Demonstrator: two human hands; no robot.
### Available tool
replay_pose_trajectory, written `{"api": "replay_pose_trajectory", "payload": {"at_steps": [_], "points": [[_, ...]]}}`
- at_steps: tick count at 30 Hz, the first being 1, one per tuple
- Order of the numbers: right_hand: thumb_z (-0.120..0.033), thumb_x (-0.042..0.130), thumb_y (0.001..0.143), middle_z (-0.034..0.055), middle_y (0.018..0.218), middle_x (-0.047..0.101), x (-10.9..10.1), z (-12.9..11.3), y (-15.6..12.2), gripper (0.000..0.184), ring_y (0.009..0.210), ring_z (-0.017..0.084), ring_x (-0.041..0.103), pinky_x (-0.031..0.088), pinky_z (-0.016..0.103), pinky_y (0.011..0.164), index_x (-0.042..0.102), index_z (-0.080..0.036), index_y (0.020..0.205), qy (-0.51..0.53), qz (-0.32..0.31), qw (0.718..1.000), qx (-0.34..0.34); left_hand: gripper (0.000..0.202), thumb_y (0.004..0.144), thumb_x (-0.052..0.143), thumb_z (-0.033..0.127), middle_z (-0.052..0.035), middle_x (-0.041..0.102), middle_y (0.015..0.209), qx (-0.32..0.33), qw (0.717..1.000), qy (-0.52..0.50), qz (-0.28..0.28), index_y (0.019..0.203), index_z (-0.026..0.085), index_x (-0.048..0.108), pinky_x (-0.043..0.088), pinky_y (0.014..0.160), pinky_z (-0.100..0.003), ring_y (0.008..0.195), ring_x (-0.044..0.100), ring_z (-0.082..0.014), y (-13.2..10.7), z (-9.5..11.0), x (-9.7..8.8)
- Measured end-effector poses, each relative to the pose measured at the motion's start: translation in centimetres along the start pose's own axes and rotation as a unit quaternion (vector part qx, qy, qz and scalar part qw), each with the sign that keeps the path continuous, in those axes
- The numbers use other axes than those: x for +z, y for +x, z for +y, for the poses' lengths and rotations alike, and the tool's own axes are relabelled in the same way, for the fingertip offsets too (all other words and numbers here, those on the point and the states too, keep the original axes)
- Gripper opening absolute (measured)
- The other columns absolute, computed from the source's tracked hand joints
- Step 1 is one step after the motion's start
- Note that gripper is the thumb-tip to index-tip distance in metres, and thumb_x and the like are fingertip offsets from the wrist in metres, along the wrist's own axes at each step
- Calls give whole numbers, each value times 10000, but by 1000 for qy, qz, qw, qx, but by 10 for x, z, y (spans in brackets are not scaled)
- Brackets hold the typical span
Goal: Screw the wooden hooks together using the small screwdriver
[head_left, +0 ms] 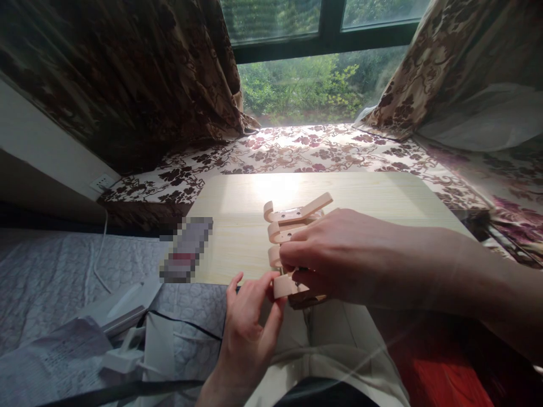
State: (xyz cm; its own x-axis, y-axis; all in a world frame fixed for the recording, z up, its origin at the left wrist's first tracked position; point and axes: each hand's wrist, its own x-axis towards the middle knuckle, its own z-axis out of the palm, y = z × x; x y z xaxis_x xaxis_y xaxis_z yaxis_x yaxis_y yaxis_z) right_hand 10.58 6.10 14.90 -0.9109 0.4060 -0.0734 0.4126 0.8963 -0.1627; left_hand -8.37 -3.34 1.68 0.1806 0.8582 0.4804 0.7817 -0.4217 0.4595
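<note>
A wooden hook rack lies on the pale tabletop, near its 6 o'clock edge, with its curled hook ends facing 9 o'clock and one flat arm raised toward 2 o'clock. The right hand comes in from 3 o'clock and covers the lower half of the rack, its fingers closed over the wood. The left hand rises from 6 o'clock, and its thumb and fingers pinch the lowest hook (the one overhanging the tabletop edge).

At 9 o'clock from the rack, a blurred object sits on the tabletop corner. Beyond it, toward 8 o'clock, a white plug and papers rest on a grey quilted bed. At 12 o'clock a flowered cloth covers the sill below a window, with patterned curtains on either side.
</note>
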Motion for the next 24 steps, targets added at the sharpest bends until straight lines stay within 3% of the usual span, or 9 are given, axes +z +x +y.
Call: {"api": "replay_pose_trajectory", "payload": {"at_steps": [6,12,19,24], "points": [[-268,494,903,-6,613,527,11,4,1,158,468,130,413,162,284,461,492,-203,759,-58,82,995,19,306,889,522,158,11,708,962,-3,1000,0,-4,1181,245,499,336,1055,-450,844,672,-170,0,0,-1],[-260,549,885,-12,661,562,1,1,-4,66,563,141,486,223,281,523,519,-222,840,-2,30,1000,-7,317,894,528,155,-6,703,1022,6,1000,1,-1,1196,243,485,315,1065,-443,861,666,-166,1,0,0],[-259,477,923,23,695,590,2,-2,-2,119,542,144,474,177,293,502,506,-193,828,-42,26,998,36,307,896,522,150,8,695,967,4,1000,-1,-5,1189,234,484,317,1057,-444,849,664,-167,1,0,0],[-249,525,886,4,706,592,3,0,-2,41,584,149,511,220,284,516,522,-219,858,-27,47,998,13,318,893,529,147,1,693,985,7,1000,-2,6,1196,232,484,311,1062,-430,841,661,-162,2,0,1]]}}
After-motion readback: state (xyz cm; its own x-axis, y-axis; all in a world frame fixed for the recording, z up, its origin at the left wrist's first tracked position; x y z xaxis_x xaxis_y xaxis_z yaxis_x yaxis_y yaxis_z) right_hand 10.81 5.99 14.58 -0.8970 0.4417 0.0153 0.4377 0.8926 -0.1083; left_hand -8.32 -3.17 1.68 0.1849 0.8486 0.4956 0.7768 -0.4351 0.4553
